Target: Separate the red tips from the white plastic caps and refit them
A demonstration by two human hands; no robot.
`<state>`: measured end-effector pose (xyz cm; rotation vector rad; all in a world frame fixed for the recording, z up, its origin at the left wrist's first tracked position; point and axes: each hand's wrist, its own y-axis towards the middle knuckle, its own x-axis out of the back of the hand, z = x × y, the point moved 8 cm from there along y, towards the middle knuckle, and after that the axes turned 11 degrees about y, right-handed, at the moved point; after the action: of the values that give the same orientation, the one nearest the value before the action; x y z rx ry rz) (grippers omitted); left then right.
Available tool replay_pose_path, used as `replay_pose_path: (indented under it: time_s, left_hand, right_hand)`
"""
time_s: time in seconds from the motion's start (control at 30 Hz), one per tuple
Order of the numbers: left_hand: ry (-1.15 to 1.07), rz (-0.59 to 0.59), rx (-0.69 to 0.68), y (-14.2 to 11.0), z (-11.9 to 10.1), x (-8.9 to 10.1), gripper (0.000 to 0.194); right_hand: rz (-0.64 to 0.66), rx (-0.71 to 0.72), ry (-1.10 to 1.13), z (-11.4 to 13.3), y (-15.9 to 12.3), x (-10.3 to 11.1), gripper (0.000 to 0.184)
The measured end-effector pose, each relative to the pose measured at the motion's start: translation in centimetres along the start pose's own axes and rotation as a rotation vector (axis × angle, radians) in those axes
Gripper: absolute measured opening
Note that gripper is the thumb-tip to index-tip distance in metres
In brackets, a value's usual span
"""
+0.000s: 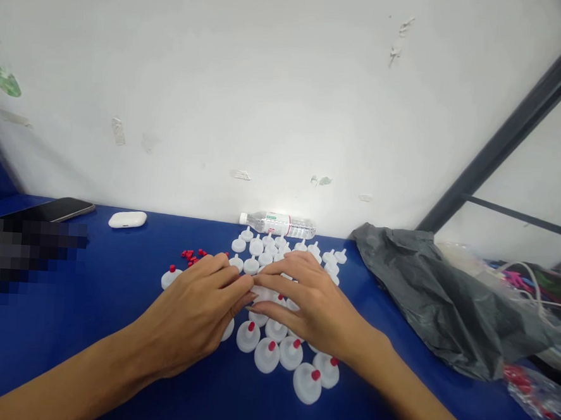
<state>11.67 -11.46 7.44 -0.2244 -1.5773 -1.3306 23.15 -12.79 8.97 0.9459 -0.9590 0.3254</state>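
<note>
White wall [268, 95], standing behind the blue desk [115, 276]. Dark plastic bag [446, 302], sprawling at right. Left hand [203, 306], bunching its fingers; right hand [313, 294], curving narrowly over the white lids. Their fingertips are meeting near a partly hidden lid; whether either is gripping it, one cannot tell. Clear bottle [278, 224], lying along the wall. Phone [62, 209] and white case [128, 219], resting at left. White lids [251, 265], crowding the centre, the nearer ones wearing red tips. Loose red caps [191, 255], scattering beyond the left hand.
</note>
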Motion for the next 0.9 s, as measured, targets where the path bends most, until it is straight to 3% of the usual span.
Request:
replay_pose_path:
  time_s: [0.07, 0.17, 0.23, 0.33, 0.6, 0.73, 0.9]
  left_hand:
    - [-0.052, 0.023, 0.072, 0.0, 0.4, 0.4, 0.034]
    - [-0.148, 0.051, 0.269, -0.2, 2.1, 1.1, 0.040]
    - [-0.165, 0.073, 0.322, -0.2, 3.0, 1.3, 0.040]
    - [-0.142, 0.133, 0.310, -0.2, 3.7, 0.3, 0.033]
    - [-0.221, 0.336, 0.370, -1.5, 4.6, -3.8, 0.029]
    - [-0.222, 0.378, 0.367, -2.0, 4.6, -4.3, 0.030]
    - [-0.203, 0.342, 0.358, -1.7, 4.5, -3.9, 0.030]
  right_hand:
    - [0.009, 0.013, -0.099, -0.9, -0.2, 0.6, 0.018]
    - [-0.101, -0.071, -0.212, -4.2, -1.0, 3.4, 0.014]
    - [-0.234, -0.232, -0.215, -7.2, -2.1, 6.1, 0.010]
    - [-0.300, -0.419, -0.230, -10.3, -3.5, 8.4, 0.012]
    - [-0.068, -0.548, -0.251, -13.2, -4.5, 6.5, 0.015]
    - [-0.007, -0.581, -0.297, -14.1, -5.1, 6.4, 0.014]
    - [0.102, -0.579, -0.309, -13.9, -5.0, 5.7, 0.015]
